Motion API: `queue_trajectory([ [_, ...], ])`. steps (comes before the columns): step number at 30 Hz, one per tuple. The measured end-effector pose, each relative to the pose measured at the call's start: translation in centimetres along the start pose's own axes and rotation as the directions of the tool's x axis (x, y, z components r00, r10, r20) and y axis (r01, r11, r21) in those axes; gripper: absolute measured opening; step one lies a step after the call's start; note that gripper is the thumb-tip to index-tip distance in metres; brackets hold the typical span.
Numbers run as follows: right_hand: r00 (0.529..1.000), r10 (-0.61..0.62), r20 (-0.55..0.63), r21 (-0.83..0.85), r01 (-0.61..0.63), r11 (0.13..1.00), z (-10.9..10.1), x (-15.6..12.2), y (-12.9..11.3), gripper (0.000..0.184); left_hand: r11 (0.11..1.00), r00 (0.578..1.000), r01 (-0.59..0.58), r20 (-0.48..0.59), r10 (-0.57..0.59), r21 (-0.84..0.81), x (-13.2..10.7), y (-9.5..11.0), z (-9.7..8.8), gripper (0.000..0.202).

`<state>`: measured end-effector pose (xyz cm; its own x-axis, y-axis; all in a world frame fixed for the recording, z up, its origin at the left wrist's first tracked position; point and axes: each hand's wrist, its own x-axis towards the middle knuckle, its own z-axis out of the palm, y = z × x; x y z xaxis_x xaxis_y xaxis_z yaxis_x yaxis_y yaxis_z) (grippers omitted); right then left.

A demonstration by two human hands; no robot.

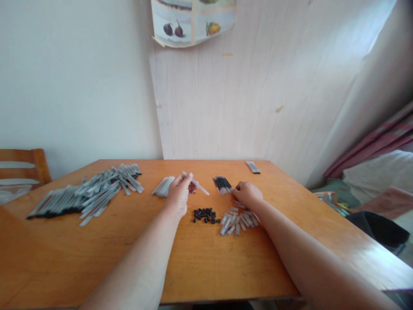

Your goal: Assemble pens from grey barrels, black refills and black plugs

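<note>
Fingers [188,178] of the left hand [179,194] pinch a clear pen barrel [199,186] above the middle of the counter [200,262], while the right hand [248,193] curls beside black refills [222,184] nearer the far edge, its grip impossible to tell; a careless forearm could scatter the loose black plugs [205,215] and clear caps [237,220].

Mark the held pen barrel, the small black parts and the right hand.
pen barrel [200,188], head view, stretch beyond the fingers.
small black parts [205,215], head view, middle of the pile.
right hand [247,193], head view, back of hand.
</note>
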<state>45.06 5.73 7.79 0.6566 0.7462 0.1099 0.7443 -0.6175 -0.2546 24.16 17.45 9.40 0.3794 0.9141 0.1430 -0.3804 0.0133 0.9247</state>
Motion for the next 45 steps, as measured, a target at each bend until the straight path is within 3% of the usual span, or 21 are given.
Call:
queue_trajectory([
  [17,0.998,0.070,-0.007,0.113,-0.069,0.991,0.2,0.7,0.8,0.027,0.999,1.000,0.002,-0.016,-0.003,-0.033,0.0,0.2,0.0,0.034],
  [25,0.991,0.075,-0.115,0.241,-0.046,0.970,0.4,1.5,2.0,0.025,0.996,0.999,0.024,-0.032,-0.027,-0.082,0.1,0.4,-0.4,0.031],
  [30,0.971,0.061,-0.230,0.425,0.044,0.904,-0.2,1.4,2.1,0.021,0.984,1.000,0.017,-0.016,-0.021,-0.178,-0.1,0.9,-0.3,0.025],
  [34,0.962,0.072,-0.265,0.664,0.128,0.737,-1.2,0.6,1.6,0.020,0.994,0.998,-0.058,0.003,0.058,-0.093,-0.3,1.2,-0.1,0.024],
  [38,0.982,0.039,-0.185,0.914,0.157,0.373,-2.7,-0.6,1.0,0.024,0.988,0.991,-0.114,0.088,0.105,0.100,-0.8,1.2,0.1,0.029],
  [42,0.989,-0.061,-0.133,0.990,0.136,0.034,-4.4,-1.8,0.8,0.018,0.947,0.971,-0.146,0.224,0.082,0.287,-1.4,1.0,0.5,0.027],
  [45,0.987,-0.110,-0.115,0.991,0.106,-0.087,-5.4,-2.5,0.8,0.017,0.913,0.949,-0.196,0.304,0.084,0.358,-1.8,0.8,0.7,0.021],
])
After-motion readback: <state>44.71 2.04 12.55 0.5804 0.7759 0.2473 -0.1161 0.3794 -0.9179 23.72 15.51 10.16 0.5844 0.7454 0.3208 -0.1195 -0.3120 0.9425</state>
